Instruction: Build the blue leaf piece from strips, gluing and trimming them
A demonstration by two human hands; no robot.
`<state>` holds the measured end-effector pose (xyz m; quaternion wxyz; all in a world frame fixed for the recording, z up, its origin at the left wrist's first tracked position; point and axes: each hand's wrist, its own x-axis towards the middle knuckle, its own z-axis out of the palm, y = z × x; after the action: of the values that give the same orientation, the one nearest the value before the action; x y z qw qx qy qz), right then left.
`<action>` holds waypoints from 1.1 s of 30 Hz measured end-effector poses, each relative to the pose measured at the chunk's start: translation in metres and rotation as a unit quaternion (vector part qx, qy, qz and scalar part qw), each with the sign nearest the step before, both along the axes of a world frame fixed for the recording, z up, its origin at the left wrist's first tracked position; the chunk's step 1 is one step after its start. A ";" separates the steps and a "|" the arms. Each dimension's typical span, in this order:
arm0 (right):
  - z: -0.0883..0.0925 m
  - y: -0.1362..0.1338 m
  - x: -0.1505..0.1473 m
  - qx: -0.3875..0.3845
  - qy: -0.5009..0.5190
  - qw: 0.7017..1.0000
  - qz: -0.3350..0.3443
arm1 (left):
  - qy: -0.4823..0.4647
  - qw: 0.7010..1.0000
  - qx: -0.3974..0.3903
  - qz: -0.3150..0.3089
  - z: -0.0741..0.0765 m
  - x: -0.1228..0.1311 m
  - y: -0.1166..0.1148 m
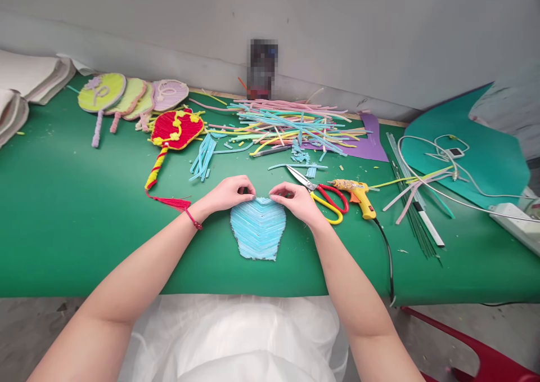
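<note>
A light blue panel (259,230) of pipe cleaners laid in a slanting chevron pattern lies on the green table in front of me. My left hand (236,193) pinches its upper left edge between thumb and fingers. At the upper right edge, my right hand (293,197) grips it the same way. Scissors (320,193) with one red and one yellow handle lie just beyond my right hand, blades partly open. Beside them rests a yellow hot glue gun (356,195). Short blue pipe cleaner pieces (203,158) are past my left hand.
Colourful pipe cleaners (287,124) are heaped at the back. A red and yellow fan (177,130) with a tassel and several pastel fans (102,93) sit left. Teal sheet (485,145), white cable and power strip (517,224) are right; the glue gun cord (388,252) hangs over the front edge.
</note>
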<state>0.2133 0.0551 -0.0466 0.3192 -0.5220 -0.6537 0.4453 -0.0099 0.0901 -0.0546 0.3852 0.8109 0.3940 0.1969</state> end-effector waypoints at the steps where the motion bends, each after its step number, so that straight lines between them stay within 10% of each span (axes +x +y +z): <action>1: 0.000 0.000 0.000 0.001 -0.004 1.000 0.000 | 0.004 1.000 0.002 0.000 0.000 0.000 0.000; 33: -0.002 0.000 -0.002 -0.012 -0.036 0.999 -0.020 | 0.049 0.998 0.038 0.016 0.003 0.008 -0.006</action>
<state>0.2111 0.0550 -0.0487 0.2981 -0.5545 -0.6488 0.4274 -0.0024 0.0845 -0.0513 0.3312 0.8274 0.4171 0.1781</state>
